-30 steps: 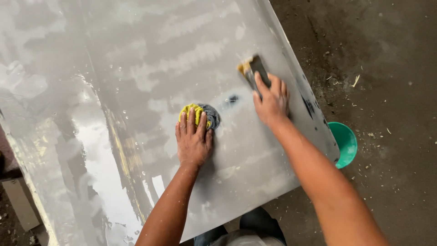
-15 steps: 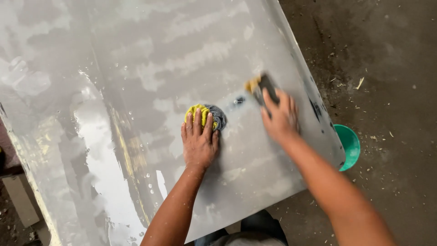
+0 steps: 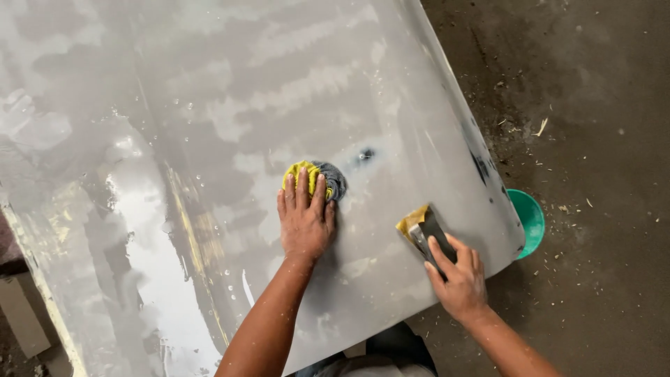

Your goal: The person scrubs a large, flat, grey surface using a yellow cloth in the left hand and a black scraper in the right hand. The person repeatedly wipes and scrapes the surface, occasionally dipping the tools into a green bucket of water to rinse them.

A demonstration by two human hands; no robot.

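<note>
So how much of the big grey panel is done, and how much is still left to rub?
Much of the grey panel already looks dull and smoothed, with pale patches and a wet streak. In hand: the left hand presses a yellow-and-grey cloth, and the right hand pushes a sanding block near the lower edge. Probably left: the dark spot and dark marks on the right edge.

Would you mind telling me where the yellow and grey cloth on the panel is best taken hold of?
Grip the grey bunched edge of the cloth, coming from the far right side. The left hand lies flat over its near part, so only that bulging fold stands free above the wet grey panel.
</note>
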